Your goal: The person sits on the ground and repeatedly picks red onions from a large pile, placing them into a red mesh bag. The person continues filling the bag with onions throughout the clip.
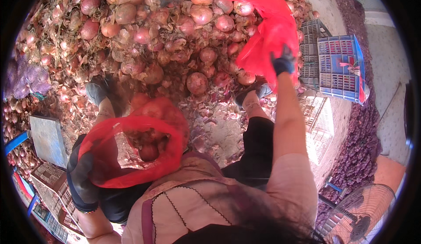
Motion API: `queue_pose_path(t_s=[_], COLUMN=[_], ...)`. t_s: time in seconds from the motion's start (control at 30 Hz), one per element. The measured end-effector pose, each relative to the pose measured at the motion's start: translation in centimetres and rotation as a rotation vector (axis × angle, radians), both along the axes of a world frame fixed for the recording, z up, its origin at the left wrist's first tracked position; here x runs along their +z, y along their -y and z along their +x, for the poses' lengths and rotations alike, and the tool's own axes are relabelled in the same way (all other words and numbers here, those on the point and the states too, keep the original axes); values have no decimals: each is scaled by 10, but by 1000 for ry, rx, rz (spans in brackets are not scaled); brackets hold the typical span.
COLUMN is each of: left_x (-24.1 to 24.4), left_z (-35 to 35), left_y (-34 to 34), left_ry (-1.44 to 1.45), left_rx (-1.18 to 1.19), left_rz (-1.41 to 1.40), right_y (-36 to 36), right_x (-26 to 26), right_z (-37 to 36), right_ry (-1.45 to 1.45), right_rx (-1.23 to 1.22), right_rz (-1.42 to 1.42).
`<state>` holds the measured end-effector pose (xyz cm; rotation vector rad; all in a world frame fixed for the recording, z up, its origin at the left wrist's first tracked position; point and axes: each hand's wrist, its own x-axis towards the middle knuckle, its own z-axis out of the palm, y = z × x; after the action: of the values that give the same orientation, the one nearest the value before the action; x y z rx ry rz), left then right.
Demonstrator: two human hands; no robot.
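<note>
My left hand [80,168], in a dark glove, grips the rim of a red mesh bag [131,122] between my legs. The bag's mouth gapes upward, with several red onions [148,152] visible inside. Out to the right, my gloved right hand [283,63] rests against loose red mesh [279,27], draped over the near right side of the onion heap. Its thumb and a finger show apart; whether they pinch the mesh cannot be seen. A large heap of red onions [200,14] with dry skins rises in front of me.
Blue crates [340,68] and a white crate [315,125] stand at right, with a wire fan [358,217] lower down. At left are a flat metal platform [49,140], a brown crate [52,191] and a purple mesh sack [28,76]. Onion skins litter the floor [220,132].
</note>
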<state>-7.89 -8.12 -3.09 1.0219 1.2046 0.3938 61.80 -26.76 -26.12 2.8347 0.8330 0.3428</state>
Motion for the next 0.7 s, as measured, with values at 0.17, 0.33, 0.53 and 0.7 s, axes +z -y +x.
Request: queue_pose_path(t_s=[0.17,0.33,0.53,0.7], left_x=[-13,-6,1,12], left_z=[-12,-8,9,25], left_y=[-1,-3,3,-9], left_ry=[32,-143,-47,-79], left_rx=[26,-8,89,-173], left_rz=[47,160,76,205], right_y=[-18,-52,-35,18], right_x=[80,-12,-157,-170], right_z=[-9,-203,-215,-186], right_ry=[-120,-599,-359,-1062], right_rx=[66,646,-12,-123], right_rz=[-202,-135,-159,575])
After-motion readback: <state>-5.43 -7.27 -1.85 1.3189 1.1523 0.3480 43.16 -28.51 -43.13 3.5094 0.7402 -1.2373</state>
